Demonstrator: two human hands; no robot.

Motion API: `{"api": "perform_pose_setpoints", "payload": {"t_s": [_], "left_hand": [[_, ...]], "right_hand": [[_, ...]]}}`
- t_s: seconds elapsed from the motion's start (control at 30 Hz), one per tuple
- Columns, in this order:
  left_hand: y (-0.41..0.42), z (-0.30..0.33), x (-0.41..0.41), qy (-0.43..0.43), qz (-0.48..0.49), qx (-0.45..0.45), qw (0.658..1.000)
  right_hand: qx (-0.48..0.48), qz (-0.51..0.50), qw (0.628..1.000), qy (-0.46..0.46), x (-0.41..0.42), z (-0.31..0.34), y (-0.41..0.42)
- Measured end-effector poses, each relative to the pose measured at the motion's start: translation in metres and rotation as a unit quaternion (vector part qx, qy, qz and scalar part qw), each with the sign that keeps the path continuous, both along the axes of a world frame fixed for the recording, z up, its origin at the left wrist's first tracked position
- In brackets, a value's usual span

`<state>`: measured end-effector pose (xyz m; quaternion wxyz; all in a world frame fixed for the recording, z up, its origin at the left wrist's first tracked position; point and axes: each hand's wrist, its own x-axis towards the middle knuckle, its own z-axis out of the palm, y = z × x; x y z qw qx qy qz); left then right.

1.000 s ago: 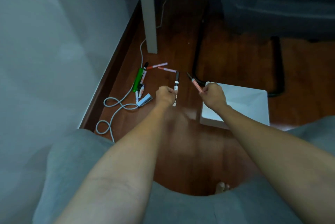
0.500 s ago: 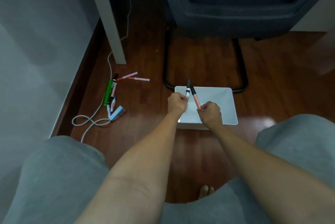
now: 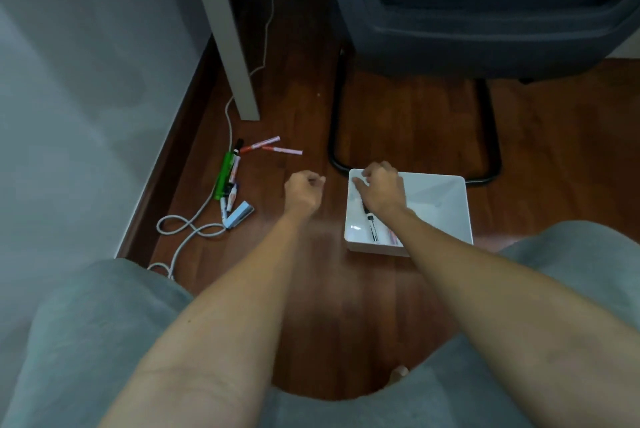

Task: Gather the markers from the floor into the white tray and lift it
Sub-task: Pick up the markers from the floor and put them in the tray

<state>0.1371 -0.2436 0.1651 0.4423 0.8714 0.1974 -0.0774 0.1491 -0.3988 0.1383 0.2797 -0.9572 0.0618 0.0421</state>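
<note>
Two markers [image 3: 371, 224] down in white tray [image 3: 446, 206]; cluster of markers [image 3: 230, 182] plus two pink ones [image 3: 273, 147] left on floor. Left hand [image 3: 304, 193] loosely curled, empty; right hand [image 3: 381, 190] spread over tray, holding nothing. Tray unlifted.

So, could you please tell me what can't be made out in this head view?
- White tray: the right hand and its forearm cover part of the inside, so how many markers it holds is unclear.
- Black marker in the tray: its far end is under the right hand.
- Left hand: curled; whether it holds anything is hidden.
- Marker pile by the wall: overlapping and small, so it can't be counted.
</note>
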Motion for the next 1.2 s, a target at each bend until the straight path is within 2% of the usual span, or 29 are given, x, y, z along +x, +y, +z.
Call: {"api": "perform_pose_setpoints", "payload": {"t_s": [0.17, 0.33, 0.57, 0.73, 0.87, 0.93, 1.2], "left_hand": [[0.080, 0.014, 0.012, -0.004, 0.083, 0.042, 0.996], [0.154, 0.000, 0.018, 0.023, 0.138, 0.060, 0.988], [0.217, -0.073, 0.030, 0.068, 0.130, 0.073, 0.987], [0.230, -0.131, 0.042, 0.083, 0.056, 0.091, 0.991], [0.223, -0.171, 0.044, 0.130, -0.038, 0.115, 0.984], [0.220, -0.187, 0.047, 0.148, -0.055, 0.130, 0.979], [0.224, -0.195, 0.064, 0.142, -0.032, 0.134, 0.980]], "right_hand": [[0.013, 0.120, 0.993, -0.016, 0.039, 0.015, 0.070], [-0.005, 0.227, 0.974, 0.002, 0.079, -0.010, 0.123], [-0.054, 0.246, 0.968, 0.012, 0.130, -0.077, 0.156], [-0.059, 0.215, 0.974, 0.021, 0.165, -0.133, 0.173], [-0.099, 0.244, 0.965, 0.017, 0.182, -0.165, 0.185], [-0.123, 0.249, 0.960, 0.017, 0.190, -0.177, 0.190], [-0.108, 0.216, 0.970, 0.026, 0.199, -0.191, 0.188]]}}
